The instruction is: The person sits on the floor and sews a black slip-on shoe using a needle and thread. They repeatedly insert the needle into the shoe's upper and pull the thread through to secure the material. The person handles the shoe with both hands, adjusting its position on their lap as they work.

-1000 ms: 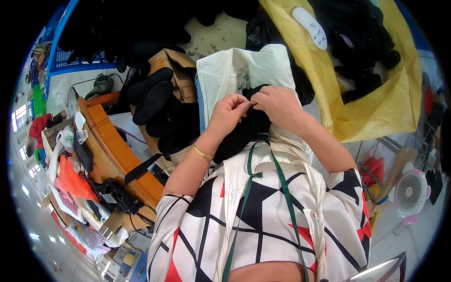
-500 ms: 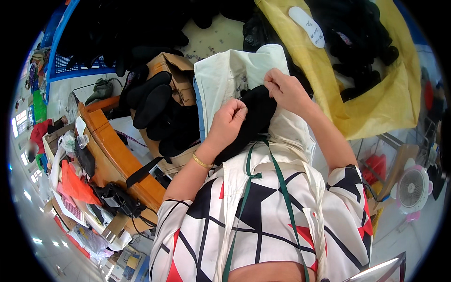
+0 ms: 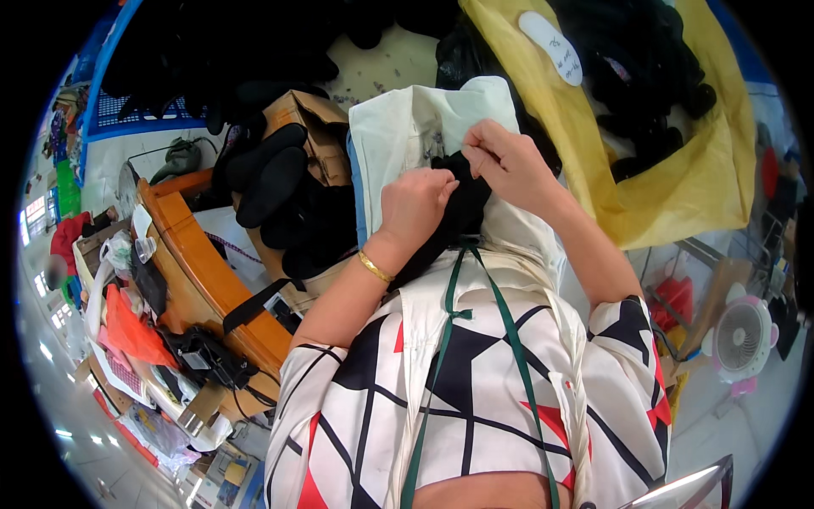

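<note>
A soft black piece, apparently a cloth shoe (image 3: 468,208), lies over my lap on a white cloth (image 3: 381,127). My left hand (image 3: 417,206) is closed at its left side, thumb and fingers pressed together over the black edge. Close by on the right, my right hand (image 3: 511,170) makes a pinch just above the black piece's upper edge. Whatever sits between those right fingertips is too small to make out. The lower part of the black piece is hidden behind my left hand and forearm.
Several black shoes (image 3: 275,188) are heaped beside a cardboard box (image 3: 309,127) at left, near an orange wooden table (image 3: 212,267). A yellow sack (image 3: 678,212) with black items and a white sole-shaped card (image 3: 551,48) stands at right. A fan (image 3: 743,338) is far right.
My left hand has turned and shifted slightly right and up, nearer to my right hand. My right hand has moved a little left, still pinching. The black piece is now more covered.
</note>
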### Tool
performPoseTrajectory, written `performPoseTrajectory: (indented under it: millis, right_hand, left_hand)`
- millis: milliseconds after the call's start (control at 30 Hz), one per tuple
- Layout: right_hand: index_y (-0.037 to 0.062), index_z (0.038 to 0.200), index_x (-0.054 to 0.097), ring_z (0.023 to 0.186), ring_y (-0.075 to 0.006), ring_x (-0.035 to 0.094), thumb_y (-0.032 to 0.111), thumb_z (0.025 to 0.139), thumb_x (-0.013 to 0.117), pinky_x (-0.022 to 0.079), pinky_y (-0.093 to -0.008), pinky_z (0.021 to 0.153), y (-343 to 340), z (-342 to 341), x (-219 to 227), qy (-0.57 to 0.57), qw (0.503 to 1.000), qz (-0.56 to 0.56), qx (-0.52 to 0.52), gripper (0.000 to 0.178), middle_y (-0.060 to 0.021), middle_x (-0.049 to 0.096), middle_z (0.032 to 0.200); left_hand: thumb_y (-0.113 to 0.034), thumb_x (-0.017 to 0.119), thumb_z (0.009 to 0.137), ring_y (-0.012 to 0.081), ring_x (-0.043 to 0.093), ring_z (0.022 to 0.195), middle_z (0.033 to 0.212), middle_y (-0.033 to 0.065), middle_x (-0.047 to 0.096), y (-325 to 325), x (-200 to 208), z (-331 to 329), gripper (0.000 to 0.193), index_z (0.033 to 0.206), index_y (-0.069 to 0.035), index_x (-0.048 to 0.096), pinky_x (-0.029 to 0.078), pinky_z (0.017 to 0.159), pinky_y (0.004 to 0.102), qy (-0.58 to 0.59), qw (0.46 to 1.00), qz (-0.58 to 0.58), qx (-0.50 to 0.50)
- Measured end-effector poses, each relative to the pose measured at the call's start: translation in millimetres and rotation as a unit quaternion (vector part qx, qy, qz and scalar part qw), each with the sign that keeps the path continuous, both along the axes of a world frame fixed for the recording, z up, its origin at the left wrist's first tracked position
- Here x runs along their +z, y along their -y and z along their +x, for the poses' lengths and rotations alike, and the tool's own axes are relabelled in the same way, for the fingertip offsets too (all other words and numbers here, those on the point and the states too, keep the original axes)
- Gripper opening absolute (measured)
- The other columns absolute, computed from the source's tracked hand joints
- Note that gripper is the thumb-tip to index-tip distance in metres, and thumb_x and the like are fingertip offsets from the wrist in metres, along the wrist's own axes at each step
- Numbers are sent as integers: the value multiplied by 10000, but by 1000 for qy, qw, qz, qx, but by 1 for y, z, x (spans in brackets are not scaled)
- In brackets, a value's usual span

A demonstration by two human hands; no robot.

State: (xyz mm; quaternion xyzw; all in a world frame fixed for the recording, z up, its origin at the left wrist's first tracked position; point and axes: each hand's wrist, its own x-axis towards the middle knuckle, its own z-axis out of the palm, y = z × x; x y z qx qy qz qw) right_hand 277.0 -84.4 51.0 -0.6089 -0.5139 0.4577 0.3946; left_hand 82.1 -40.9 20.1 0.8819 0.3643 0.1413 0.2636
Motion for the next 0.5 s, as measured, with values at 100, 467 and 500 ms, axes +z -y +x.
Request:
performPoseTrajectory:
  millis: [100, 467, 500]
  right_hand:
    - [25, 976, 550, 672, -122, 593, 49, 969, 574, 485, -262, 634, -6, -1, 6, 23, 997, 79, 6, 35, -38, 590, 766]
    - [49, 941, 656, 738, -275, 685, 288, 954, 622, 541, -376, 686, 16, 26, 27, 374, 923, 74, -54, 241, -139, 692, 835]
    - [55, 922, 678, 768, -316, 685, 358, 947, 603, 543, -413, 694, 24, 18, 25, 382, 922, -30, 57, 314, -157, 694, 832]
  left_hand:
    - [-145, 744, 809, 287, 610, 788, 796, 71, 612, -5, -2, 2, 83, 846, -84, 701, 507, 656, 391, 43, 998, 37, -15]
    - [-174, 716, 863, 260, 592, 765, 839, 93, 600, -14, -32, -14, 137, 860, -40, 687, 484, 680, 354, 120, 965, -222, 65]
    - [-180, 712, 872, 249, 592, 753, 844, 95, 604, -16, -38, -14, 148, 871, -33, 692, 481, 678, 345, 132, 960, -237, 68]
